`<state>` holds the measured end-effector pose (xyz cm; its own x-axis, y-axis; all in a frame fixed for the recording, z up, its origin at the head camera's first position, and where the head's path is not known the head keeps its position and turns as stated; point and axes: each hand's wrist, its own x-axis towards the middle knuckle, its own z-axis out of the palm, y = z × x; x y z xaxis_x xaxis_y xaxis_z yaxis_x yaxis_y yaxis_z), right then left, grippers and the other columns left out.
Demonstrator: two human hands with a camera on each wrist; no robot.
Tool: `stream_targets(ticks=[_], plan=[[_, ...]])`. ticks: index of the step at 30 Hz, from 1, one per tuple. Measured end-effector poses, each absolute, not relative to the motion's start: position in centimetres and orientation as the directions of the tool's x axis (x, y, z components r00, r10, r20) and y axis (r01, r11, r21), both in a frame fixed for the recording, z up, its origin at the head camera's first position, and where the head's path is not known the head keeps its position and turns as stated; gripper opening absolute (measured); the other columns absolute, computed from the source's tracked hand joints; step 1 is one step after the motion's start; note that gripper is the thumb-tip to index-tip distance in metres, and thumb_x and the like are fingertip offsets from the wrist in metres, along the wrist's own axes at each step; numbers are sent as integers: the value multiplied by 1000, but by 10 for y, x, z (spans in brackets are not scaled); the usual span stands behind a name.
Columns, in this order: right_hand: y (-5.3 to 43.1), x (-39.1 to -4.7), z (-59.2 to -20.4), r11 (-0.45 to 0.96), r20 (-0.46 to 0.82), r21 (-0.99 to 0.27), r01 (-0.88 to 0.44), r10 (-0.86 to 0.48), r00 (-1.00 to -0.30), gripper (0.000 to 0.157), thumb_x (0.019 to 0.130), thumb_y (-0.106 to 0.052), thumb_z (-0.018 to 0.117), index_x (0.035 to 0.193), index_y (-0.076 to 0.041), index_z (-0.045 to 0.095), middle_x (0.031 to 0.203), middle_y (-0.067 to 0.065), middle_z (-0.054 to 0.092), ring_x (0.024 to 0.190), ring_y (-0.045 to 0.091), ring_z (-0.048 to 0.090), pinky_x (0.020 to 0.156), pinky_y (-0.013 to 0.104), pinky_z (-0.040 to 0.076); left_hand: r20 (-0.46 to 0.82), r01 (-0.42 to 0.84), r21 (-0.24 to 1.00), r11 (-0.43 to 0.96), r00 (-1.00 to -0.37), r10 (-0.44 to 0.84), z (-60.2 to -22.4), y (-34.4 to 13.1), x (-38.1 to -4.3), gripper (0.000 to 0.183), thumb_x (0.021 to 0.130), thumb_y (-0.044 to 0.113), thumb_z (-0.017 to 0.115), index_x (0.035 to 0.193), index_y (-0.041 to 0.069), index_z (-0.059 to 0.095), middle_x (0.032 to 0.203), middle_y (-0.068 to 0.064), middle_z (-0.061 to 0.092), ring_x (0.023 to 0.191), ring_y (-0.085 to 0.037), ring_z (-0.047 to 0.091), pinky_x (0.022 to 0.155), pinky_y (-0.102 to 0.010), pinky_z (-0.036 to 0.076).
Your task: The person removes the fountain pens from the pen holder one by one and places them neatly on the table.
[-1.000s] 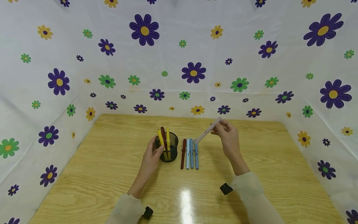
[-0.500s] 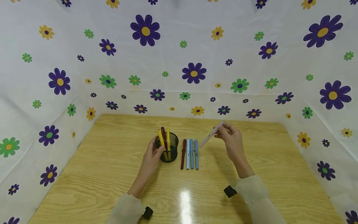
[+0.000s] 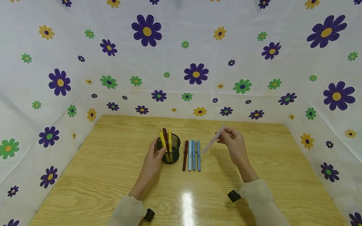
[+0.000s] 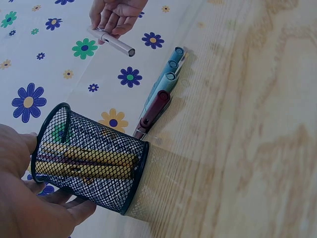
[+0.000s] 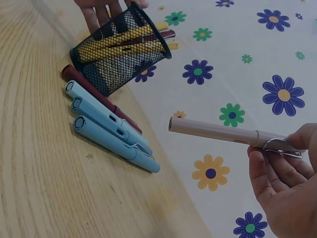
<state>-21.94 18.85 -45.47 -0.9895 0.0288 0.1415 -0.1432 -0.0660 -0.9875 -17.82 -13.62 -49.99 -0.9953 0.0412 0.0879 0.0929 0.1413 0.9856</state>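
Note:
My left hand grips the side of a black mesh pen cup, which stands upright. Two yellow pens and a dark red pen lean inside it. Between thumb and fingers, my right hand pinches a pale pinkish pen near its clip end, its other end tilted down and to the left. Just left of that pen's lower end, a row lies on the table: a dark red pen, a light blue pen and two blue pens, side by side.
The wooden table is bordered at the back and sides by a white cloth printed with flowers. Black wrist cameras sit at both sleeves. The row of pens lies close to the right of the cup.
My right hand has drawn back slightly to the right and lower, taking the pale pen's lower end off the rightmost blue pen's top. The left hand and cup have stayed put.

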Motion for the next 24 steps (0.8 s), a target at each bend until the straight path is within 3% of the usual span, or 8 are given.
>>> stream_targets(ticks=[3, 14, 24], plan=[[189, -218, -457, -56, 131, -990, -132, 21, -991, 37, 107, -17, 60, 129, 12, 56, 109, 13, 76, 90, 14, 71, 82, 29, 61, 88, 92, 986, 137, -995, 38, -500, -136, -178, 67, 111, 20, 53, 163, -2, 16, 164, -27, 25, 151, -40, 29, 120, -57, 29], [189, -213, -466, 43, 76, -996, -77, -22, -997, 37, 108, -20, 59, 128, 12, 58, 120, 30, 69, 92, 15, 71, 86, 34, 60, 95, 99, 983, 156, -995, 35, -499, -137, -177, 65, 111, 20, 52, 163, -2, 18, 164, -27, 27, 150, -40, 30, 120, -57, 29], [189, -211, -473, 42, 35, -998, -38, -71, -997, 38, 108, -18, 58, 129, 14, 57, 120, 31, 68, 92, 16, 71, 88, 38, 60, 99, 102, 982, 161, -995, 32, -499, -137, -178, 65, 111, 19, 52, 163, -2, 19, 163, -27, 29, 150, -40, 31, 120, -56, 29]])
